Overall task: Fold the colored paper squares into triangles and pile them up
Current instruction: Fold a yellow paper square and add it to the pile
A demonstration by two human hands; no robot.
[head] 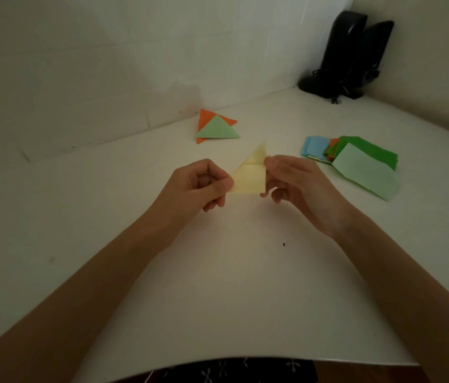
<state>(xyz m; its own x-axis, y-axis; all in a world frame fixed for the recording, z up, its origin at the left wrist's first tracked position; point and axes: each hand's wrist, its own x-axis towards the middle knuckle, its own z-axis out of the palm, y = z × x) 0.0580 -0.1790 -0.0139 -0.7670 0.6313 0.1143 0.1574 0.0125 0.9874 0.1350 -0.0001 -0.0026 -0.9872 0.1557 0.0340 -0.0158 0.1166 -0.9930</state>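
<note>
A pale yellow paper (249, 176), folded to a triangle shape, is held above the white table (218, 286) between both hands. My left hand (201, 183) pinches its lower left corner with thumb and fingers. My right hand (292, 181) pinches its right edge. Farther back near the wall lies a pile of folded triangles: a light green triangle (218, 130) on top of an orange triangle (206, 117). To the right sits a loose stack of unfolded squares (356, 161) in light green, dark green, orange and blue.
Two black speakers (350, 56) with cables stand in the far right corner against the wall. The table's near edge (231, 360) runs just in front of my body. A small dark speck (284, 244) lies on the table.
</note>
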